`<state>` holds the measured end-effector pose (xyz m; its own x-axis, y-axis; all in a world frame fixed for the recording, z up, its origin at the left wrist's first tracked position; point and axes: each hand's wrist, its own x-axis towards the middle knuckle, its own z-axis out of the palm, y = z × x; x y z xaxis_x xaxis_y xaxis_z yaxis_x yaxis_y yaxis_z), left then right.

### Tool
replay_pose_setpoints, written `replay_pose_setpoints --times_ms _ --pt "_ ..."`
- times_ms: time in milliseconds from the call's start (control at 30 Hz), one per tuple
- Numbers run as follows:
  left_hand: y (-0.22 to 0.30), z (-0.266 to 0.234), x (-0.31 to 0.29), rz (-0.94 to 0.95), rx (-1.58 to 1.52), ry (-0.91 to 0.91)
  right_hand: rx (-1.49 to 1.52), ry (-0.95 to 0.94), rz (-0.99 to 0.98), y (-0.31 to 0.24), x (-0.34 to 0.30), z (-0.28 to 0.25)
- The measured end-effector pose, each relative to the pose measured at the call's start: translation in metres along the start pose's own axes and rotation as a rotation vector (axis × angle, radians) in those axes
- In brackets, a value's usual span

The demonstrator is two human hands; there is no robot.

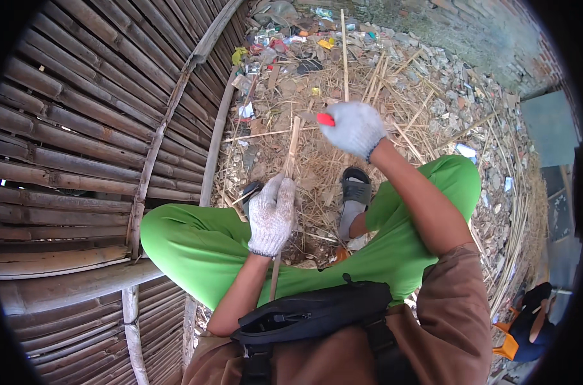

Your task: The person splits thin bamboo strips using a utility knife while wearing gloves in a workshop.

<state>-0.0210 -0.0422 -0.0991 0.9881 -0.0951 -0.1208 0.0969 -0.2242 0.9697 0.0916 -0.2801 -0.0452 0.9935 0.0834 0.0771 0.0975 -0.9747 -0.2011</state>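
My left hand [272,217], in a white knit glove, is closed around a thin bamboo strip [294,142]. The strip rises past the fingers, and its lower end runs back under the wrist toward my lap. My right hand [353,130], gloved the same way, grips a knife with a red handle [325,119]. Its short blade points left, close to the strip's upper end; whether it touches cannot be made out. Most of the knife handle is hidden in the glove.
A bamboo slat wall [92,135] stands on the left. Straw and shavings [317,173] cover the ground between my sandalled feet. Rubbish [282,45] lies farther off, before a brick wall [458,32]. Long thin strips [519,224] lie at right. A black bag [310,314] crosses my waist.
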Motion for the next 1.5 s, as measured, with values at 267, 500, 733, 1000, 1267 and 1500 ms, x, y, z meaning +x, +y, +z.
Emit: replay_pose_setpoints --times_ms 267,500,733,1000,1267,1500 --pt "-0.016 0.008 0.000 0.409 0.361 0.144 0.001 -0.116 0.077 0.012 0.029 0.010" --pt "-0.023 0.000 0.007 0.059 0.084 0.013 0.041 -0.119 0.006 -0.012 -0.004 0.009" --pt "-0.010 0.003 0.003 0.001 -0.016 -0.011 0.019 -0.111 0.158 0.003 0.020 0.010" --pt "0.001 0.003 0.006 -0.194 -0.199 -0.087 0.716 -0.194 0.048 -0.016 0.003 0.060" --pt "0.008 0.004 0.005 -0.277 -0.460 -0.418 1.048 0.038 0.429 0.037 0.043 0.047" --pt "0.014 0.004 0.107 0.341 0.578 -0.089 1.044 0.121 0.464 0.027 0.032 -0.010"
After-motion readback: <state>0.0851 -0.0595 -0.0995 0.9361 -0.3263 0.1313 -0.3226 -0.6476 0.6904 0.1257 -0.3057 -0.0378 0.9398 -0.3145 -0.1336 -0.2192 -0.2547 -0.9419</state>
